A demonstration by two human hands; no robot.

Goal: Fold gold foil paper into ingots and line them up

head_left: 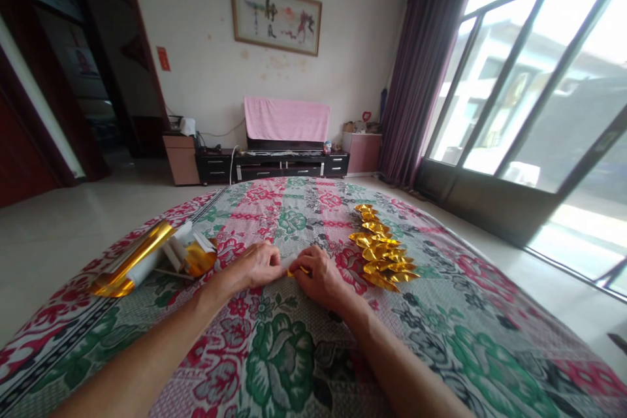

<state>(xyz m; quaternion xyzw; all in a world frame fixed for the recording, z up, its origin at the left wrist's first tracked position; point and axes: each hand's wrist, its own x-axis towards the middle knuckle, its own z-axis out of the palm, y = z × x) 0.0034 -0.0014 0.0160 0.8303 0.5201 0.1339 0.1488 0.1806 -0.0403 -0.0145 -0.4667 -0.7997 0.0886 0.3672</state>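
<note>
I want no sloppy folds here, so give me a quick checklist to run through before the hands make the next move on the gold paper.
1. Both hands on the piece: left hand and right hand meet over the gold paper. Ok.
2. Piece lies flat on the cloth: mostly hidden by fingers. Cannot tell.
3. Edges aligned: too small to see. Cannot tell.
4. Folded pile is apart from the right hand, not in the way. Ok.
5. Sheet stack sits beside the left hand, apart from it. Ok.
</note>
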